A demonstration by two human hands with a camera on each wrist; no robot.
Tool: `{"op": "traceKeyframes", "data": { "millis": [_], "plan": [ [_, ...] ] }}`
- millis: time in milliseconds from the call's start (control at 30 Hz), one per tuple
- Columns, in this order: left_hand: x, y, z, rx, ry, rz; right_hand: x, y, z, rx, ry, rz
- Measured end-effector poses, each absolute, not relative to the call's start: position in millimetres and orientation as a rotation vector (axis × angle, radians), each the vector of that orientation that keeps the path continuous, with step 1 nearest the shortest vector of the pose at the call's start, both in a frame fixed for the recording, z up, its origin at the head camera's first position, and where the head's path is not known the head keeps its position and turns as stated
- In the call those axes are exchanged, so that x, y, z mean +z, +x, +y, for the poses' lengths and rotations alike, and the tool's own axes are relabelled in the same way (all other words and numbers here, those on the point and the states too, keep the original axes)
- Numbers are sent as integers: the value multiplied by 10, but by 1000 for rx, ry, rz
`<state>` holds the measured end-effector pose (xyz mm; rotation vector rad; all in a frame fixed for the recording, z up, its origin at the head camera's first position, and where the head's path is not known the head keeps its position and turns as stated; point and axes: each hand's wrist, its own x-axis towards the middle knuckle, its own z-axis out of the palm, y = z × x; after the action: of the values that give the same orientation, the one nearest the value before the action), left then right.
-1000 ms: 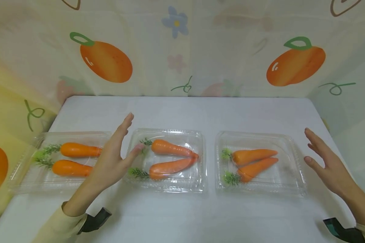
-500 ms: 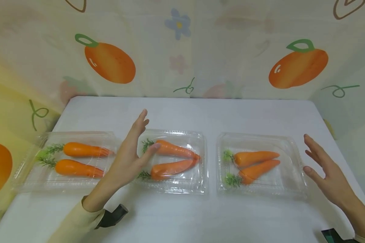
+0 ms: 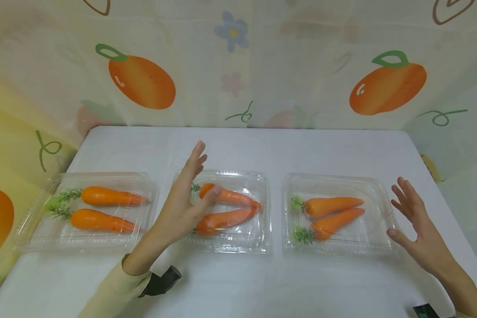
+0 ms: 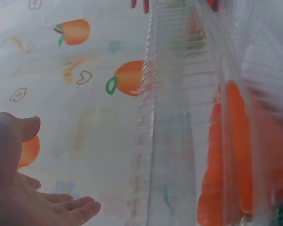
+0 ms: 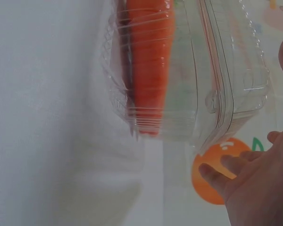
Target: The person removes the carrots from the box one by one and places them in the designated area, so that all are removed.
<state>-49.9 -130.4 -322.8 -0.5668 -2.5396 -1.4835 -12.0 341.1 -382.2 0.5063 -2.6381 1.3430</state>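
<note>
Three clear plastic boxes stand in a row on the table, each with two orange carrots with green tops inside. My left hand is held over the left side of the middle box, fingers extended and thumb apart, hiding part of its carrots. Just off the right end of the right box, my right hand has its fingers spread and holds nothing. In the right wrist view a carrot shows through the box wall. Another carrot shows through plastic in the left wrist view.
The left box holds two carrots lying side by side. A white cloth covers the table. Behind it hangs a curtain printed with orange fruit and flowers.
My left hand has moved right, from between the left and middle boxes to over the middle one. My right hand has shifted slightly left and down, fingers spreading. The boxes have stayed put.
</note>
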Motion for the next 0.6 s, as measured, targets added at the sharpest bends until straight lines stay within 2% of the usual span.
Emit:
{"op": "traceKeyframes", "data": {
  "millis": [300, 600],
  "plan": [
    [-3294, -457, -1183, -1465, -585, -2591, -3893, -78, 3404, 1379, 623, -2629],
    [-3339, -441, -1056, -1551, -632, -2617, -3851, -49, 3345, 1277, 460, -2739]
  ]
}}
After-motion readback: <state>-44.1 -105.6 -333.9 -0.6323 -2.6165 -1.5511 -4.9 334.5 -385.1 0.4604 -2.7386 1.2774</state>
